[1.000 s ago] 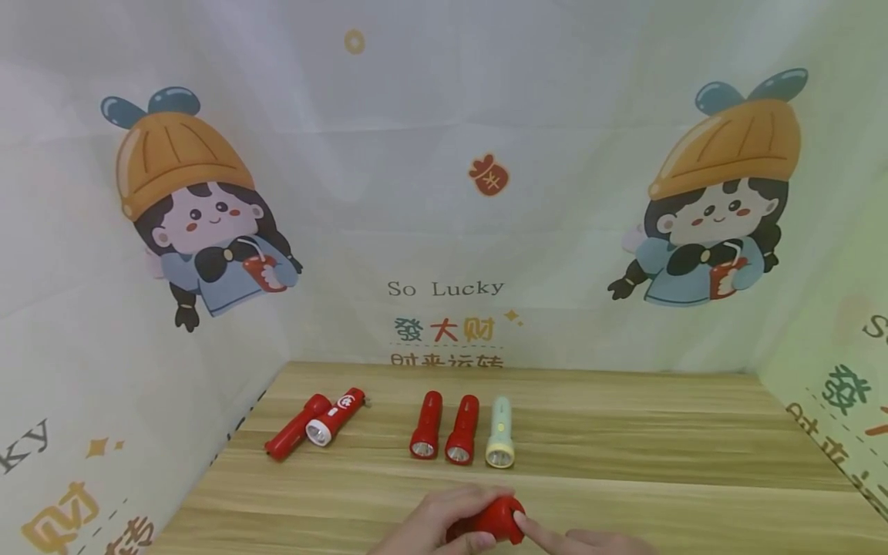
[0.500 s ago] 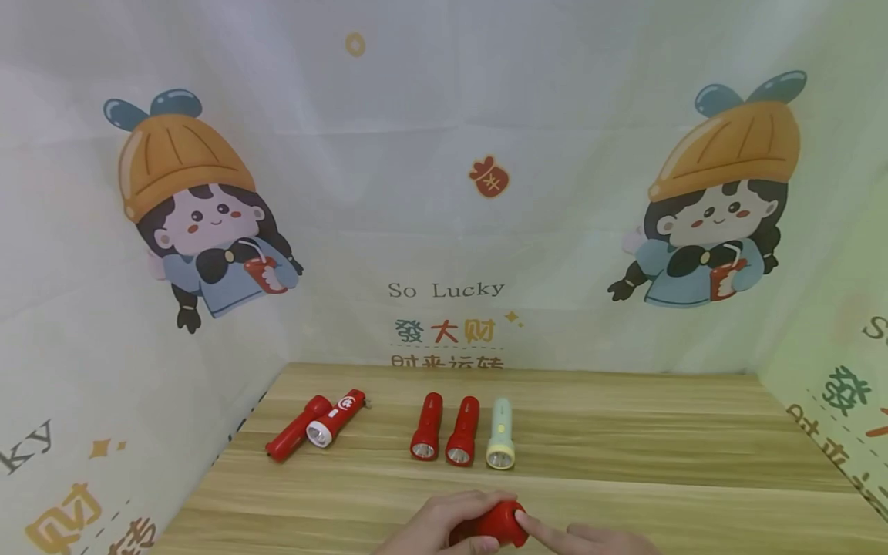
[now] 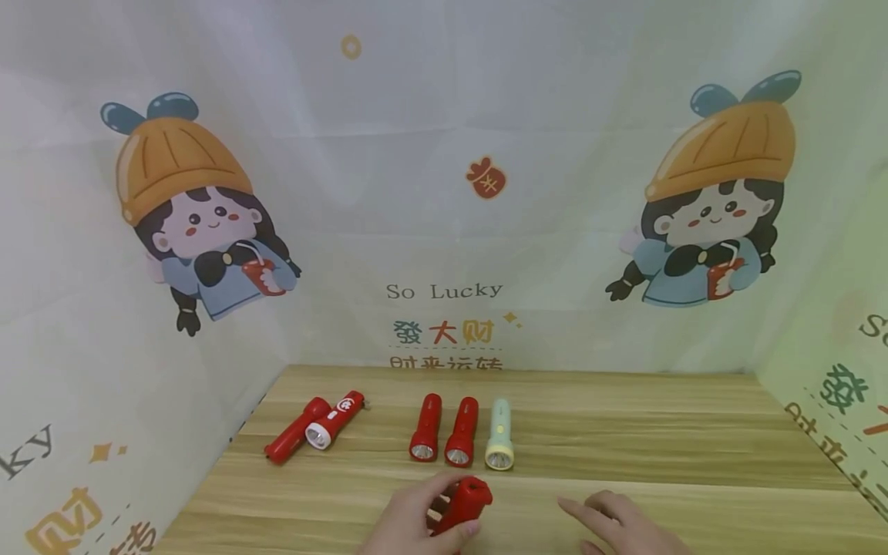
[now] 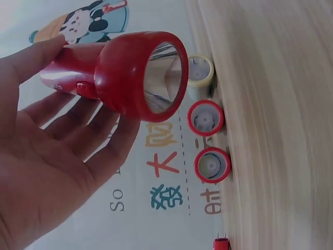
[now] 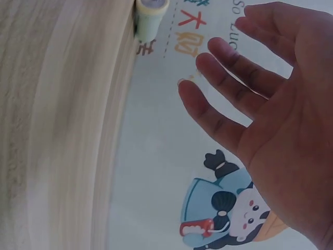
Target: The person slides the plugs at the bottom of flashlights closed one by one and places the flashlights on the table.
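Note:
My left hand (image 3: pixel 423 515) grips a red flashlight (image 3: pixel 466 505) near the front of the table, with thumb and fingers around its body. The left wrist view shows that flashlight (image 4: pixel 125 75) from the side, its wide lens facing right and a red button on the barrel. To the right, apart from it, my right hand (image 3: pixel 617 524) hovers with nothing in it. In the right wrist view the right hand (image 5: pixel 281 104) has its fingers extended and spread.
Two red flashlights (image 3: pixel 426 428) and a pale green one (image 3: pixel 500 433) lie in a row behind the hands. Farther left, a red flashlight (image 3: pixel 294 432) touches a red one with a white head (image 3: pixel 336 418). A printed cloth (image 3: pixel 444 231) walls the wooden table (image 3: pixel 659 432).
My right hand has let go of contact with the held flashlight's end and moved right. The left hand has shifted slightly left and turned the flashlight more upright.

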`<state>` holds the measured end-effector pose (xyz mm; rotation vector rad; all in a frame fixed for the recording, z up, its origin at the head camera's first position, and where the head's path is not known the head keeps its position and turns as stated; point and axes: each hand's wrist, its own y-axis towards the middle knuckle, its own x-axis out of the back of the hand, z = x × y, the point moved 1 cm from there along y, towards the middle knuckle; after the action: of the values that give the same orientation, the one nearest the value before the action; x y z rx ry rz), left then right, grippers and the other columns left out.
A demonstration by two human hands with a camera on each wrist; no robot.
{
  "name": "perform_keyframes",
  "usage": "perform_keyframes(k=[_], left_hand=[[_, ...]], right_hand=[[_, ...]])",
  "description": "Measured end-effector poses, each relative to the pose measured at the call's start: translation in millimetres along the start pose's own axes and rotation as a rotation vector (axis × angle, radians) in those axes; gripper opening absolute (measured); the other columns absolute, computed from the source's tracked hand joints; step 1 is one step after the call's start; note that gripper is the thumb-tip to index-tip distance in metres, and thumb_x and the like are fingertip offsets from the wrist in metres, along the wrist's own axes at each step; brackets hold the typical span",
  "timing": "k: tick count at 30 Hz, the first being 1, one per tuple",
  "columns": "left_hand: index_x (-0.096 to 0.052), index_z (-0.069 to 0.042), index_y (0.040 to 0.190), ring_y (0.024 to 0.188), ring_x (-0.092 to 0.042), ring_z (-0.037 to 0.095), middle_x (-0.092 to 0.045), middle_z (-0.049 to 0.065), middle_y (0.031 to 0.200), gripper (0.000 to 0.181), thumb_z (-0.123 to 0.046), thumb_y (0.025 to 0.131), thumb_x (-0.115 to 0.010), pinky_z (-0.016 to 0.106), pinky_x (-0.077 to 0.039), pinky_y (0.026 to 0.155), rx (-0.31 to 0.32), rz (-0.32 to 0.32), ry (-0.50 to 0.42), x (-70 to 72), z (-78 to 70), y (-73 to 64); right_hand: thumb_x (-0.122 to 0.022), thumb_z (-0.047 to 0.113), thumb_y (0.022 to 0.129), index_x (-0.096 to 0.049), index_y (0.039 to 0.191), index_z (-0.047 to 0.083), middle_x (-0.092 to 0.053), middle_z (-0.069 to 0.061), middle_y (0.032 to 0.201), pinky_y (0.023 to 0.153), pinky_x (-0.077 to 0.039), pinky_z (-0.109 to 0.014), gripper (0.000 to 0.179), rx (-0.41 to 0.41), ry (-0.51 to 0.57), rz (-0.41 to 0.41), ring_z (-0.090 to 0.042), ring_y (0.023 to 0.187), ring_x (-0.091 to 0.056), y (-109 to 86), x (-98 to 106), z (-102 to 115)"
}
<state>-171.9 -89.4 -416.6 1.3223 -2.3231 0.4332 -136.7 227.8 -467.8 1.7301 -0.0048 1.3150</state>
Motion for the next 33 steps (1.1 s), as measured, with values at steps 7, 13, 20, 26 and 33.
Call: perform_keyframes(k=[7,13,20,26,33], left_hand=[[-0.060,-0.007,0.145,0.094,-0.064,0.019,-0.071,0.005,0.115,0.063,-0.038,0.094,-0.082,0.042,-0.059,0.082,0.146,-0.116,0.082,9.8,2.6,-1.1],[-0.060,-0.004,0.144,0.092,-0.062,0.018,-0.070,0.004,0.110,0.067,-0.040,0.093,-0.082,0.041,-0.058,0.081,0.203,-0.167,0.091,12.8,7.1,-2.5],[-0.060,-0.002,0.143,0.088,-0.062,0.018,-0.069,0.004,0.106,0.066,-0.038,0.093,-0.083,0.040,-0.059,0.079,0.248,-0.180,0.116,10.5,6.7,-0.5],[-0.061,-0.003,0.144,0.086,-0.061,0.019,-0.069,0.003,0.102,0.068,-0.042,0.092,-0.083,0.039,-0.057,0.077,0.259,-0.182,0.160,3.7,0.3,8.5],[-0.062,0.002,0.142,0.084,-0.062,0.019,-0.070,0.005,0.099,0.068,-0.041,0.093,-0.081,0.038,-0.059,0.074,0.241,-0.199,0.174,0.0,-8.3,20.0]], right_hand=[[-0.076,0.027,0.100,-0.075,0.116,0.006,-0.063,0.004,0.093,0.060,-0.039,-0.012,0.026,-0.008,0.041,0.035,0.004,0.082,-0.049,-16.0,-6,-14],[-0.068,0.035,0.105,-0.073,0.112,-0.001,-0.065,-0.001,0.089,0.064,-0.040,-0.010,0.037,0.114,0.114,-0.037,0.002,0.082,-0.053,-22.1,-15,-24],[-0.069,0.042,0.103,-0.072,0.113,-0.004,-0.065,-0.003,0.088,0.062,-0.041,-0.012,0.046,0.082,0.152,-0.013,0.006,0.083,-0.050,-28.7,-16,-25],[-0.075,0.037,0.100,-0.071,0.119,0.000,-0.065,-0.003,0.089,0.060,-0.040,-0.013,0.042,0.067,0.180,0.005,0.006,0.082,-0.049,-40.9,-28,-35],[-0.085,0.031,0.090,-0.071,0.123,0.006,-0.066,0.002,0.092,0.059,-0.039,-0.014,0.044,0.016,0.191,-0.023,0.007,0.083,-0.050,-62.8,-48,-49]])
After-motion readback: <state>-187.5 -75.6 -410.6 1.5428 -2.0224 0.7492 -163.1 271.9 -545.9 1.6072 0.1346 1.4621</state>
